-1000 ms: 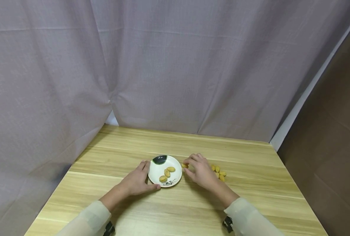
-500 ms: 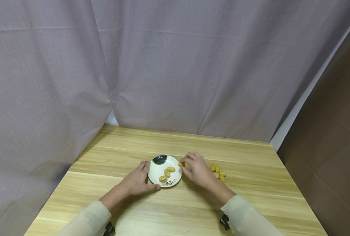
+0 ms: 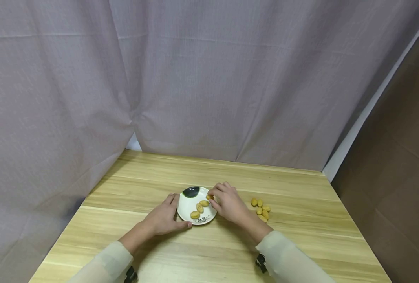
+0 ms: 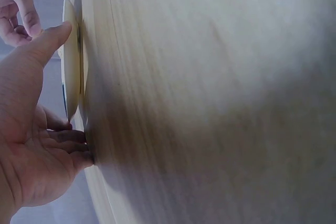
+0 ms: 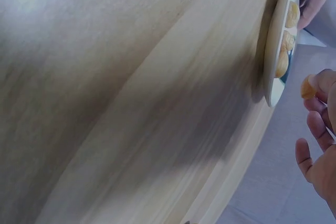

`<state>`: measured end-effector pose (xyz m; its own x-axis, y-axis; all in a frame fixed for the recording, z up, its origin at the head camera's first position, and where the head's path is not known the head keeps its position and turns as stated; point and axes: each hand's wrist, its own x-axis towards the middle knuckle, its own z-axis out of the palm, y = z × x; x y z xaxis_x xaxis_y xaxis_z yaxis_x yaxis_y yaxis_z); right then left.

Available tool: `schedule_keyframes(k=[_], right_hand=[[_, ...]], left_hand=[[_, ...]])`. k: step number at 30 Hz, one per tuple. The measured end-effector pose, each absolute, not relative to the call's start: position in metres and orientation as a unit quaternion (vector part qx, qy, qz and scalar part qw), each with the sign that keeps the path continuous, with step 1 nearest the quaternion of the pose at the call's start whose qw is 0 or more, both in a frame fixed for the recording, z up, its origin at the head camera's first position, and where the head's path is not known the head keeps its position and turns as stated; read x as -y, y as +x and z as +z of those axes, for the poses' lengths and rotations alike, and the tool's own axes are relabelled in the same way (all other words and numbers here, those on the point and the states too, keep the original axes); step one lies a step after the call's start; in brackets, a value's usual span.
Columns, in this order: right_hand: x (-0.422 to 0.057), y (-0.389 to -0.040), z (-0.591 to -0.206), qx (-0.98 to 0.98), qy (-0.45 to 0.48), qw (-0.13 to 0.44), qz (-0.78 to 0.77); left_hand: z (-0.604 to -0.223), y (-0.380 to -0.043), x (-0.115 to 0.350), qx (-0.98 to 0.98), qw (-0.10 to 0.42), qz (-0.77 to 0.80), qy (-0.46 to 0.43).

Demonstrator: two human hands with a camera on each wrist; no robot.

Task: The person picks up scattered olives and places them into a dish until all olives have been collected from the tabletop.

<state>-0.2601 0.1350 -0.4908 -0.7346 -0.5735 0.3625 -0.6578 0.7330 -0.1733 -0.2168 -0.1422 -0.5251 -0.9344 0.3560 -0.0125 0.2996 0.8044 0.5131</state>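
Observation:
A small white plate [image 3: 186,204] with a dark green patch and a floral print lies on the table. My left hand [image 3: 165,218] holds its left rim, thumb at the near edge and fingers along the far side; the left wrist view shows the thumb on the plate's rim [image 4: 72,72]. Three yellow-brown, oval nut-like pieces [image 3: 200,208] lie on the plate. Above its right side, my right hand [image 3: 228,202] pinches another nut-like piece [image 5: 307,87] between thumb and fingertips, apart from the plate in the right wrist view.
Several more nut-like pieces [image 3: 260,210] lie in a loose group on the wooden table [image 3: 301,236], right of the right hand. A grey curtain [image 3: 209,98] hangs behind the table, and a brown panel [image 3: 400,157] stands along the right.
My right hand has moved left, carrying its nut-like piece from beside the plate to over the plate's right side. The left hand and the plate have stayed in place.

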Motion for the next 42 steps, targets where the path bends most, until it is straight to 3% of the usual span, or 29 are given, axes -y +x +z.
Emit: schedule_keyframes(k=[42], right_hand=[[-0.102, -0.283, -0.504, 0.935, 0.334, 0.052, 0.11]], left_hand=[[-0.525, -0.217, 0.143, -0.95, 0.061, 0.255, 0.168]])
